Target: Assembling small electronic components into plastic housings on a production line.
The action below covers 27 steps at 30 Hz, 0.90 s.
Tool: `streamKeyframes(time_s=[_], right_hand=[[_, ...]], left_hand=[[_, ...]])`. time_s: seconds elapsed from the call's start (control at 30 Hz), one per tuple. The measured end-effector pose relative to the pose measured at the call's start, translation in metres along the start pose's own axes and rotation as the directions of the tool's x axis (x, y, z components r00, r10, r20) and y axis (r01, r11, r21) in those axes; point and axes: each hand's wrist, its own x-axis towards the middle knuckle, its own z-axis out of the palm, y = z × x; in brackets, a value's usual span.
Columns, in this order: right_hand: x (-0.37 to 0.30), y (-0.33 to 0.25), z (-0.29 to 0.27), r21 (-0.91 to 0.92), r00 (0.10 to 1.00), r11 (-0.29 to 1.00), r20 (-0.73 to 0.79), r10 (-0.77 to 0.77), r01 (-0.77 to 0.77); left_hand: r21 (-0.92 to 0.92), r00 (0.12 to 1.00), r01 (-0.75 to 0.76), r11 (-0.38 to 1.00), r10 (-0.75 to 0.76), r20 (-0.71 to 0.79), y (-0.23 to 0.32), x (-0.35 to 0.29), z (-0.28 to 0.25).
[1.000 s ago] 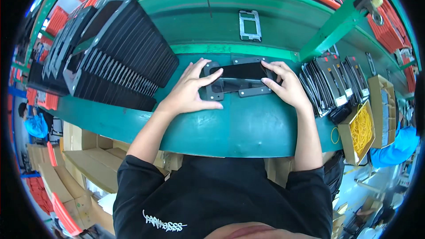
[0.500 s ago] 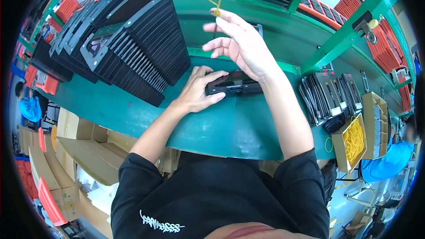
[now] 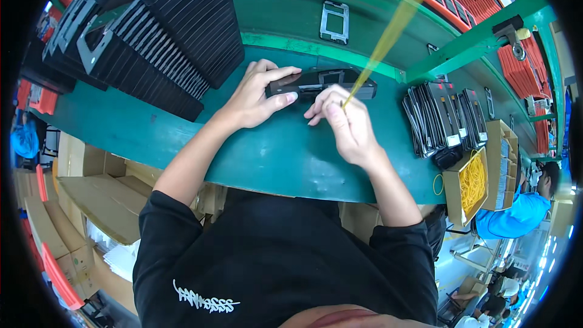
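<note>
My left hand [image 3: 255,94] is closed on the left end of a black flat case [image 3: 366,90] that lies on the green tabletop, thumb along its near edge and fingers over the top. Close to the case's near side, my right hand [image 3: 346,124] is pinched at the lower end of a yellow cord [image 3: 388,39]. The cord runs up and right from the fingers, smeared by motion. Whatever the right fingertips hold besides the cord is hidden.
Tall stacks of black frames [image 3: 188,24] stand on the left. At right are black panels [image 3: 434,115], a box of yellow bands [image 3: 473,185] and a divided carton [image 3: 501,164]. A silver frame [image 3: 334,22] leans behind. Open cartons [image 3: 103,200] stand below left.
My right hand has come down from above the black case to its near side, drawing the yellow cord taut. My left hand stays on the case. The view has shifted slightly.
</note>
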Motion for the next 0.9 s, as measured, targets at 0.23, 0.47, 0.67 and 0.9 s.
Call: streamKeyframes(time_s=[0.23,0.47,0.67,0.9], right_hand=[[-0.028,0.017,0.006,-0.116,0.991,0.993,0.136,-0.016,0.032],[-0.047,0.034,-0.009,0.207,0.943,0.932,0.22,0.251,-0.297],[-0.043,0.03,0.001,0.038,0.982,0.987,0.114,0.15,-0.156],[-0.049,0.036,0.001,0.03,0.989,0.999,0.144,0.032,-0.037]], left_hand=[[0.222,0.996,-0.091,0.971,0.091,0.011,0.014,-0.012,0.007],[0.508,0.971,-0.183,0.842,0.235,-0.04,0.023,-0.025,0.021],[0.173,0.998,-0.02,0.985,0.03,-0.053,0.026,-0.019,0.018],[0.607,0.889,-0.348,0.715,0.456,-0.028,0.116,-0.027,-0.059]])
